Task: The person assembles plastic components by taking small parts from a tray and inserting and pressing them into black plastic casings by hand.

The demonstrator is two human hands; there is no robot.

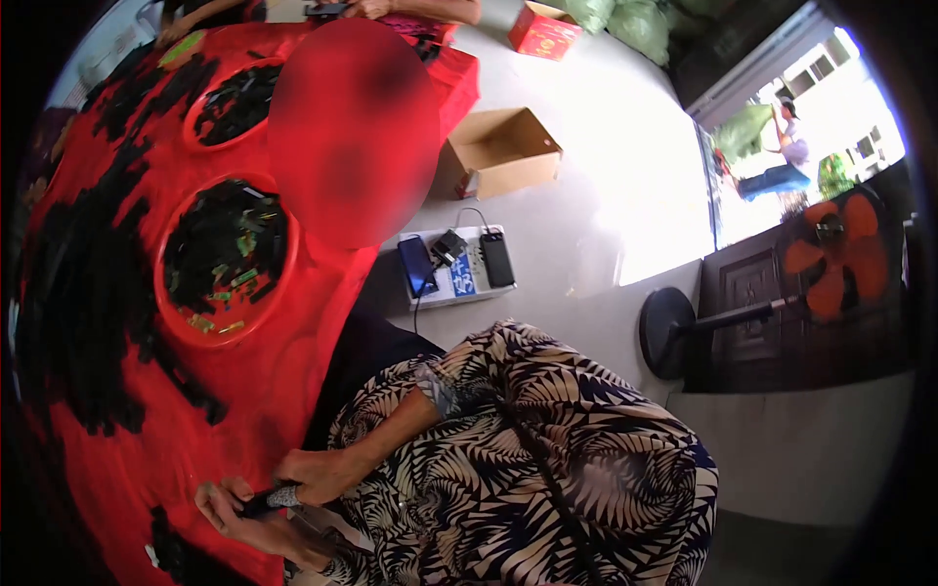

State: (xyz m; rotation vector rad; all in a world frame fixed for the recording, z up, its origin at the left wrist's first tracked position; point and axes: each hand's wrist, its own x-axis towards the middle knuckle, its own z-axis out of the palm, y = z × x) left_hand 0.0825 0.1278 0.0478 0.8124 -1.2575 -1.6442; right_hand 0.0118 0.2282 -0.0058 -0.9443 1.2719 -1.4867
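At the near edge of the red-covered table (195, 444), my two hands meet over a small black strip (256, 505) with a speckled grey end. My right hand (318, 476) is closed around the grey end. My left hand (239, 518), nearer the lower edge, pinches the black part between bent fingers. What exactly the strip is cannot be made out. Beyond my hands lies a large heap of black strips (83, 303). Next to the heap, a red basin (168, 317) holds more black strips with small green and gold pieces on top.
A second red basin (193, 137) stands farther back. A blurred red oval (352, 137) hides part of the table. On the floor to the right are a cardboard box (513, 156), a white box (440, 293) bearing a phone and charger, and a standing fan (733, 317). Other people's arms (430, 10) show at the far edge.
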